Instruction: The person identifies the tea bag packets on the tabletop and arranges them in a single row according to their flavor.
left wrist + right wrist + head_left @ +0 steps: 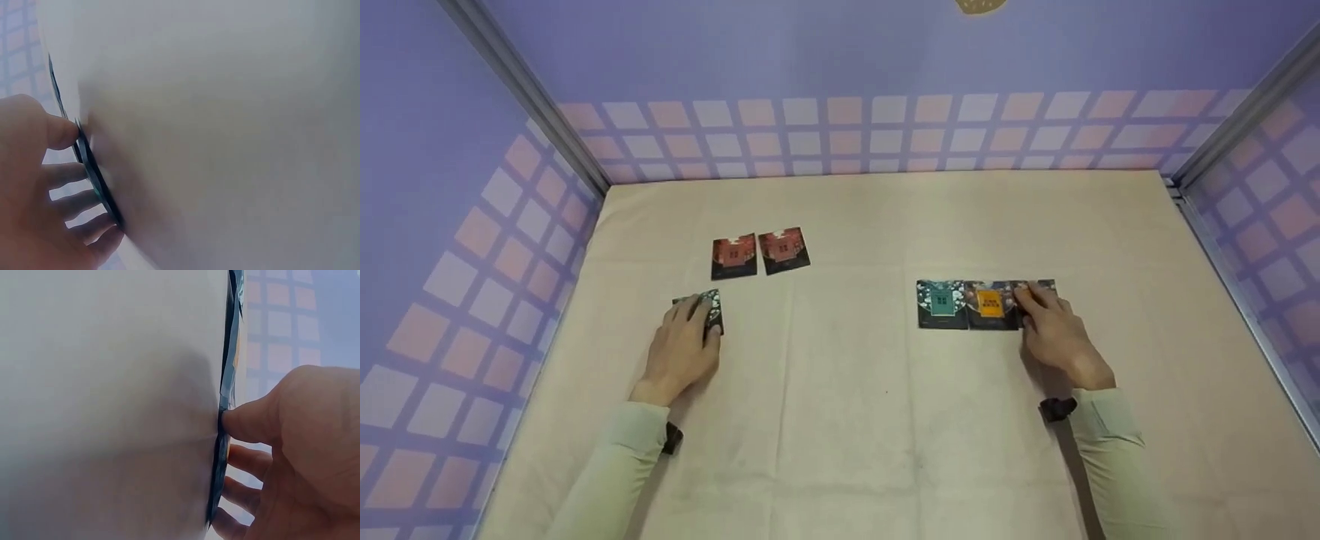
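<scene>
My left hand (682, 345) rests on a flat dark sachet with white blossoms (716, 306) at the table's left, covering most of it. In the left wrist view, the thumb and spread fingers lie along this sachet (97, 174), seen nearly edge-on. On the right, my right hand (1059, 334) touches the end sachet (1048, 285) of a row, hiding most of its print. Its thumb and fingertips press on that sachet (216, 478) in the right wrist view. Beside it lie an orange-labelled sachet (990, 305) and a green-labelled sachet (942, 305), edge to edge.
Two red sachets (734, 256) lie side by side farther back on the left, the right one slightly turned. A pale cloth with creases covers the table (847, 390). Purple panels with a checked band (840, 135) stand behind it and along both sides.
</scene>
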`<state>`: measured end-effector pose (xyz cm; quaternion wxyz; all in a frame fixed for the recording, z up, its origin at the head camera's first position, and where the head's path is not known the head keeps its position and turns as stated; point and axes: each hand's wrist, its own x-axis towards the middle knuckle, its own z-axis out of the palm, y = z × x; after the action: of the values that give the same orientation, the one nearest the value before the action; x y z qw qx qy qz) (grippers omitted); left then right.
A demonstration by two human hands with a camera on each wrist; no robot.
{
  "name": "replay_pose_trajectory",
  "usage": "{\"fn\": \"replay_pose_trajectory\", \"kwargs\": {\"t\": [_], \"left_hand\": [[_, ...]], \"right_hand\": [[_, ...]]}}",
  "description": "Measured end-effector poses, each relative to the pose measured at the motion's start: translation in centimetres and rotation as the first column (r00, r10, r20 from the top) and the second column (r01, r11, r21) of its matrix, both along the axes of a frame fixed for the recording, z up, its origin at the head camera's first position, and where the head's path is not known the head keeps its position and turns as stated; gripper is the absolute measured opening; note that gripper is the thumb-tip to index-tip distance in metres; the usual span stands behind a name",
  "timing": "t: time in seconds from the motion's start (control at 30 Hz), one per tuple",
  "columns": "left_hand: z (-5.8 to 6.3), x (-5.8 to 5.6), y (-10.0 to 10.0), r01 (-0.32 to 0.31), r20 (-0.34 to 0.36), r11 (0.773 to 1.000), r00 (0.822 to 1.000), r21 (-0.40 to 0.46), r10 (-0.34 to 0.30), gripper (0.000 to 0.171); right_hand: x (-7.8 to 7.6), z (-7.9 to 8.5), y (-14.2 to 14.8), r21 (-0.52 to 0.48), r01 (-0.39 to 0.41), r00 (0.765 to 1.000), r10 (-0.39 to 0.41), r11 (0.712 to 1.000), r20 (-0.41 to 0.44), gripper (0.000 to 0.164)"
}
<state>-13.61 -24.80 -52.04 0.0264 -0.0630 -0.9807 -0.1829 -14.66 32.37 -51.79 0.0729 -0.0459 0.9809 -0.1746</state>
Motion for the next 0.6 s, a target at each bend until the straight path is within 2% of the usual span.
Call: {"fn": "replay_pose_trajectory", "kwargs": {"t": [0.3, 0.6], "left_hand": [[0.0, 1.4, 1.5, 0.018, -0.022, 1.000, 1.000, 0.005, -0.018, 0.051], [0.2, 1.9, 4.0, 0.062, 0.010, 0.998, 0.998, -0.018, -0.062, 0.051]], "right_hand": [[-0.1, 0.0, -0.2, -0.066, 0.014, 1.000, -0.016, 0.998, -0.025, 0.054], [0.2, 0.0, -0.3, -0.081, 0.015, 0.998, -0.020, 0.997, -0.058, 0.052]]}}
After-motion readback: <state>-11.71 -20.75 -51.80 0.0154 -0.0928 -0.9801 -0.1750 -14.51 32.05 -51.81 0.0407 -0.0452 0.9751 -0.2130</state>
